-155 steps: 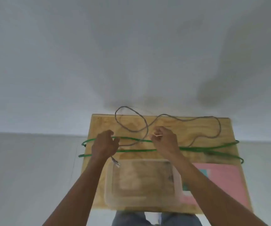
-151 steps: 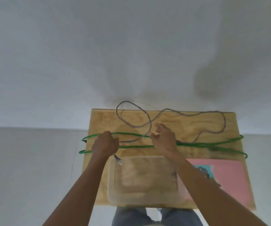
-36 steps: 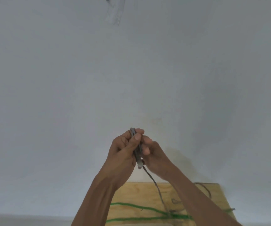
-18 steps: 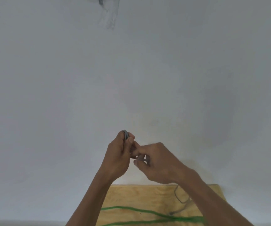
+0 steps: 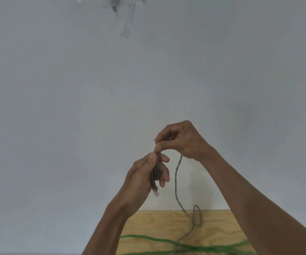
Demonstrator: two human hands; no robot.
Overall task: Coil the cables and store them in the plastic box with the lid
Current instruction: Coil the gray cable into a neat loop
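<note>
Another wrap going onto the grey cable bundle

Your right hand has swung up from beside the bundle, pinching the grey cable; your left hand grips the coil, tail nearly taken up.

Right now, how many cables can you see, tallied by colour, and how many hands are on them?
Grey cable: 1, held by the left hand and right hand
Green cable: 1, on the wooden table
Hands: 2
Total: 2 cables, 2 hands
</note>
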